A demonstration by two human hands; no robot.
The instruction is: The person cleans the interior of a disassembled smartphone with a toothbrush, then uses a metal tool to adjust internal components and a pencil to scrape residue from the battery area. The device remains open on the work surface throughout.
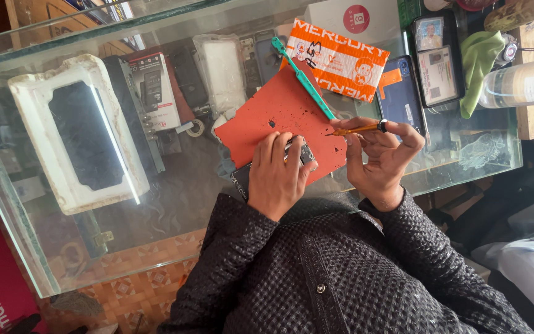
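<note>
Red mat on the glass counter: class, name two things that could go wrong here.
1. The opened phone under the left hand lies at the red mat edge, near the glass counter rim; it might slip off.
2. The small screwdriver in the right hand could skid and scratch parts.

A mat (279, 114) is laid on the glass counter (174, 204). At the mat's six o'clock edge a phone (298, 154) is covered by the left hand (276, 176). At three o'clock of that hand the right hand (381, 161) is placed, with a screwdriver (356, 129) held pointing to nine o'clock. A tool (301, 77) is laid along the mat's two o'clock edge. A packet (341, 62) is found at one o'clock, a tray (78, 133) at nine o'clock.
</note>
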